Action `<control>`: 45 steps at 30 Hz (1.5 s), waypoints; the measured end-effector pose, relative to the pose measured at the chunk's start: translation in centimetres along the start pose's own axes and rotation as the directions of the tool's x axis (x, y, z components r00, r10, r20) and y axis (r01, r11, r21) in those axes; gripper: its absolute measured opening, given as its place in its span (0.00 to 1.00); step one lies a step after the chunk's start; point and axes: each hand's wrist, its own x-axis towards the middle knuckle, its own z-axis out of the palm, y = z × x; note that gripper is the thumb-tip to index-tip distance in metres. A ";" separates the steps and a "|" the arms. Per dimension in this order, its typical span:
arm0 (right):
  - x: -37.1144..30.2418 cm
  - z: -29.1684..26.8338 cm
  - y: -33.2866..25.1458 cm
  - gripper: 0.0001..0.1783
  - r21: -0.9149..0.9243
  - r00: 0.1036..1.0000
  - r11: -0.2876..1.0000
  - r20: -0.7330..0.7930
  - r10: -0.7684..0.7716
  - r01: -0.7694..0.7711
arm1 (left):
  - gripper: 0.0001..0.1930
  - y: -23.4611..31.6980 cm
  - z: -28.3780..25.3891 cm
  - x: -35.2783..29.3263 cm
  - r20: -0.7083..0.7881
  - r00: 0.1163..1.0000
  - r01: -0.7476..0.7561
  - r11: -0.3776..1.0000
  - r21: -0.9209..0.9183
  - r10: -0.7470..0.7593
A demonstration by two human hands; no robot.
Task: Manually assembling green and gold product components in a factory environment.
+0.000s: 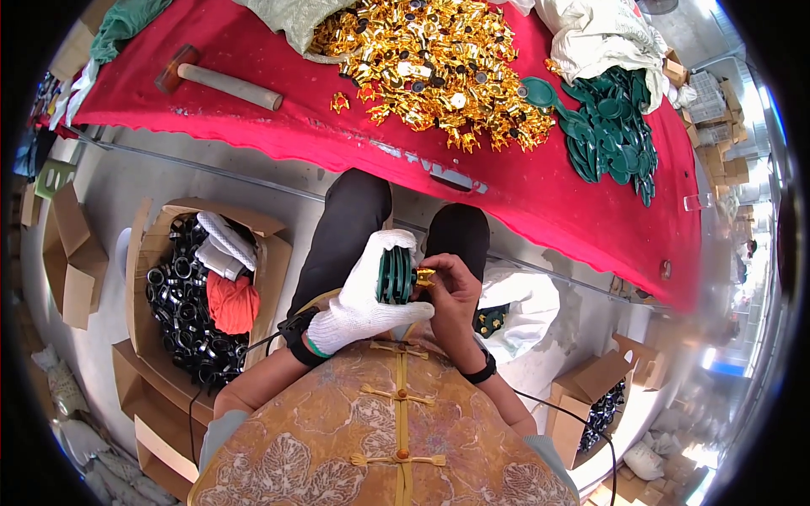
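Note:
In a white knit glove, my left hand (364,291) wraps round a stack of dark green discs (394,275) held on edge above my lap. My bare right hand (456,299) pinches a small gold crown-shaped piece (424,277) against the right side of that stack. Whether the gold piece is fixed to the end disc I cannot tell. On the table ahead lies a big heap of similar gold pieces (430,72), some with dark round bases. To its right is a pile of green discs with short stems (612,126).
A red cloth (295,139) covers the table; a mallet (224,84) lies at its left. On the floor at left, a cardboard box (139,295) holds black parts and an orange-red cloth (233,305). A white sack (523,312) sits by my right knee; another box (591,379) stands beyond.

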 end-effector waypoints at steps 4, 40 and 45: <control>0.3 -1.1 0.4 0.09 -0.323 0.960 0.904 0.073 -0.271 0.280 | 0.45 0.5 0.1 -0.1 0.012 1.000 -0.010 0.996 0.091 0.009; -0.7 -3.0 -2.7 0.19 -0.645 0.893 0.753 0.406 0.192 0.131 | 0.43 -0.1 -0.8 -2.2 0.094 0.938 0.344 0.932 -0.118 -0.334; -2.3 -2.2 -1.8 0.26 -0.675 0.828 0.539 0.556 -0.078 0.504 | 0.45 0.0 -1.1 -2.9 0.216 0.893 0.447 0.824 -0.348 -0.394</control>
